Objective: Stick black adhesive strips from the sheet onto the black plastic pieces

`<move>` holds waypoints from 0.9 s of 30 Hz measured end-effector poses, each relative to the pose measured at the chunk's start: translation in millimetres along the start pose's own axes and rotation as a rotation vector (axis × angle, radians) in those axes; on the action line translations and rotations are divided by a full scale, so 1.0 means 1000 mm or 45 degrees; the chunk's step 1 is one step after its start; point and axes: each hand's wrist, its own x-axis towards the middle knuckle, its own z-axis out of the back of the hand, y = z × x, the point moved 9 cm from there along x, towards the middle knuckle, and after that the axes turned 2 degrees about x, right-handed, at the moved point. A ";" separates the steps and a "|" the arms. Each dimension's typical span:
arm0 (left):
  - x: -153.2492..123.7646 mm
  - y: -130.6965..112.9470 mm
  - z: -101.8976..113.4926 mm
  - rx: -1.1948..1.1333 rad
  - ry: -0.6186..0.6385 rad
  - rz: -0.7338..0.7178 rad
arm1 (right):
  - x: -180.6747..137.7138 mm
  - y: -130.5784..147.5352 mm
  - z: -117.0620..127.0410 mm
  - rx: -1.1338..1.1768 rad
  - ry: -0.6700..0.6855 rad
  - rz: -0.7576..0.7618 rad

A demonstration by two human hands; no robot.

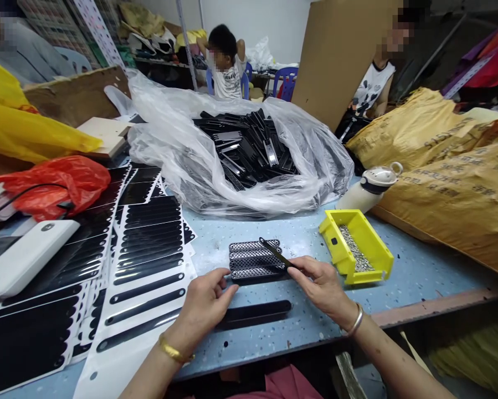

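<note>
My right hand (321, 285) pinches a thin dark tool (276, 252) whose tip rests over a stack of black perforated mesh strips (255, 259) on the blue table (415, 277). My left hand (205, 305) has its fingers curled, pressing on the left end of that stack, above a long black oval strip (257, 313) lying on the table. White backing sheets with black oval stickers (149, 260) lie just left of my left hand.
A yellow bin of small metal parts (357, 246) stands to the right. Behind are a clear plastic bag of black parts (244, 149), a white bottle (369, 188), yellow sacks (452, 166), a red bag (53, 183) and a white power bank (24, 255). Other people sit at the back.
</note>
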 end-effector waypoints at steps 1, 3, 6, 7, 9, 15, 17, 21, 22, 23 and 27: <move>0.003 -0.001 -0.003 -0.027 0.010 0.003 | 0.001 0.000 -0.003 0.003 0.011 0.010; 0.006 -0.003 -0.007 -0.061 0.027 0.018 | 0.000 0.004 -0.007 0.014 0.034 0.040; 0.002 -0.004 -0.008 -0.093 0.059 0.037 | -0.007 0.012 -0.009 0.033 0.094 0.106; 0.000 -0.004 -0.008 -0.104 0.065 0.047 | -0.009 0.015 -0.010 0.030 0.119 0.134; -0.003 -0.002 -0.006 -0.128 0.064 0.075 | -0.012 0.022 -0.007 -0.008 0.133 0.221; -0.006 0.006 -0.010 -0.312 0.065 0.155 | -0.009 0.036 -0.017 -0.232 0.283 0.451; -0.006 0.010 -0.015 -0.389 0.092 0.189 | -0.007 0.041 -0.023 -0.264 0.329 0.497; -0.006 0.015 -0.021 -0.492 0.136 0.244 | -0.006 0.045 -0.034 -0.309 0.397 0.521; -0.006 0.016 -0.021 -0.504 0.141 0.253 | -0.006 0.045 -0.036 -0.321 0.409 0.516; -0.006 0.017 -0.022 -0.514 0.147 0.258 | -0.006 0.045 -0.038 -0.331 0.417 0.508; -0.006 0.018 -0.023 -0.541 0.163 0.269 | -0.005 0.043 -0.042 -0.354 0.426 0.490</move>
